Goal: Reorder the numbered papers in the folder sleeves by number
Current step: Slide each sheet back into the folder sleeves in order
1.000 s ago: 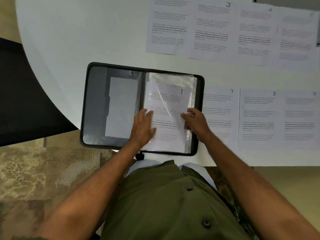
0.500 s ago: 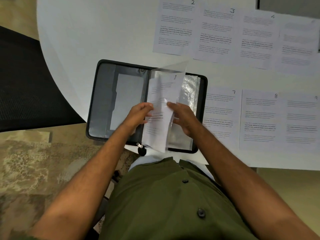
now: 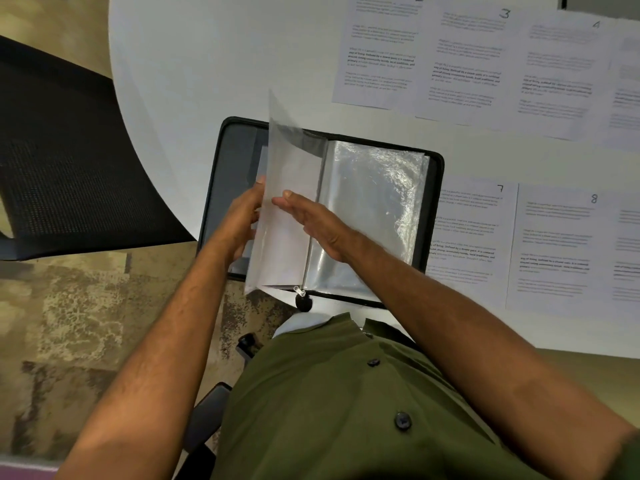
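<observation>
A black zip folder (image 3: pixel 434 216) lies open on the white table (image 3: pixel 214 64), its near edge overhanging the table rim at 6 o'clock, with the zipper pull (image 3: pixel 303 302) dangling there. One clear sleeve (image 3: pixel 287 188) holding a sheet stands raised over the folder's spine, tilted toward 10 o'clock, and it hides much of the left inner cover. The left hand (image 3: pixel 242 220) sits behind it at 9 o'clock, fingers partly hidden, so whether it pinches the sleeve cannot be told. The right hand (image 3: pixel 311 223) lies spread with straight fingers against the sleeve's near face. The remaining sleeves (image 3: pixel 377 202) lie flat and crinkled at 3 o'clock of the spine. Sheets marked 2 (image 3: pixel 377 53), 3 (image 3: pixel 467 67) and 4 (image 3: pixel 557 74) overlap in a row at 1 o'clock; sheets 7 (image 3: pixel 467 244) and 8 (image 3: pixel 557 244) lie at 3 o'clock, 7 tucked under the folder's right edge. A dark mesh chair (image 3: pixel 69 161) crowds the table's curved edge at 9 o'clock. Bare tabletop lies at 11 o'clock of the folder.
</observation>
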The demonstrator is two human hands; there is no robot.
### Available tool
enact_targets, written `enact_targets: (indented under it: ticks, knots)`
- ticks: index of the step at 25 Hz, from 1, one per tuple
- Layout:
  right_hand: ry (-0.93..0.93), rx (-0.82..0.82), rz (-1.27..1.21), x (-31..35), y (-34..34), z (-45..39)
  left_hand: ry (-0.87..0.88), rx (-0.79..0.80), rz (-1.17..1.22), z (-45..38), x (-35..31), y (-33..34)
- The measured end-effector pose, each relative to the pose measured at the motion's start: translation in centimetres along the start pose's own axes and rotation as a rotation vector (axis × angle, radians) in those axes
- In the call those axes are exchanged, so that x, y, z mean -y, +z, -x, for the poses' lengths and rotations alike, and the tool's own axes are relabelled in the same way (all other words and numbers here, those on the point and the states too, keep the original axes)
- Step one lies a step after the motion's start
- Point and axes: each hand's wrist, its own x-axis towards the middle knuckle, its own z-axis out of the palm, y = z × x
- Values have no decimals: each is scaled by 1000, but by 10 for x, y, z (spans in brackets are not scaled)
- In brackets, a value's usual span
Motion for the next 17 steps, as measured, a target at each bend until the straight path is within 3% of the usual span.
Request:
enact_targets:
  ticks: [3, 7, 10, 17]
  knots:
    - [64, 56, 58, -5, 4, -15, -31, -9, 12, -3, 4, -18]
    - [93, 61, 68, -9, 4, -25, -91, -142, 34, -7, 2, -23]
    - [62, 38, 95, -10, 1, -29, -90, -282, -169, -21, 11, -34]
    - [-241, -319, 619, -30, -60, -19, -80, -557, -561, -48, 40, -53]
